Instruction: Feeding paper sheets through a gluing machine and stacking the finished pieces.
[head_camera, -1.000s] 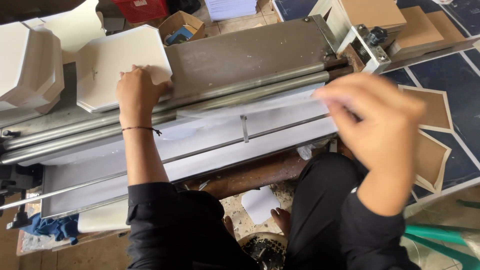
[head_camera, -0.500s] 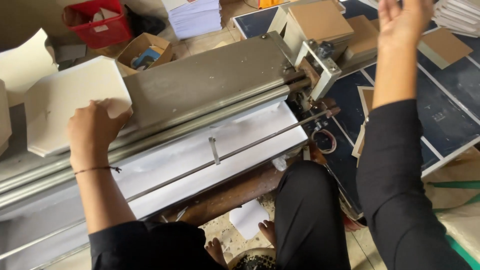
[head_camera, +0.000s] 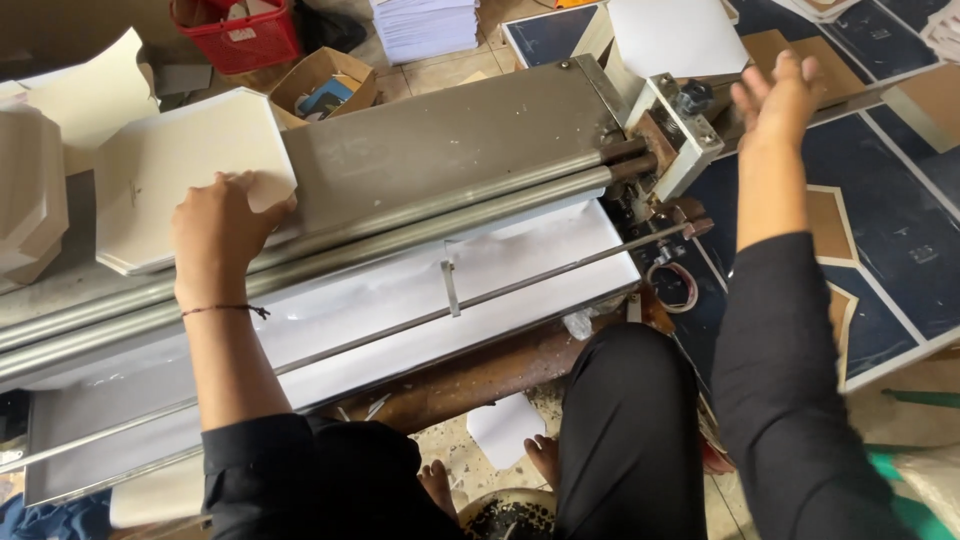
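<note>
The left hand (head_camera: 225, 225) lies flat, fingers spread, on the near corner of the stack of white cards (head_camera: 185, 165), which sits on the machine's grey bed (head_camera: 440, 140) toward its left end. It presses rather than grips. The right hand (head_camera: 778, 100) is up in the air, open and empty, fingers loose, just past the right end bracket (head_camera: 680, 125) and near a white sheet (head_camera: 675, 35) lying beyond it.

The worry, to my eye, is the rollers (head_camera: 420, 225). The left fingertips sit right at the stack's edge, just beside the long steel rollers that run the length of the bed. If the stack slides under that flat palm, the fingers could follow it toward the nip. The thin bracelet (head_camera: 225, 310) on that wrist is another thing that might snag.

The stack overhangs the bed's near edge at one corner; a push off-centre could fan the cards or tip the top few onto the white tray (head_camera: 400, 300) below.

On the right, the open hand is close to the bracket's knob and shaft end; a quick reach down could knock against them. The black sleeve (head_camera: 780, 380) hangs over the thin guide rod (head_camera: 560, 270) and might brush it.
</note>
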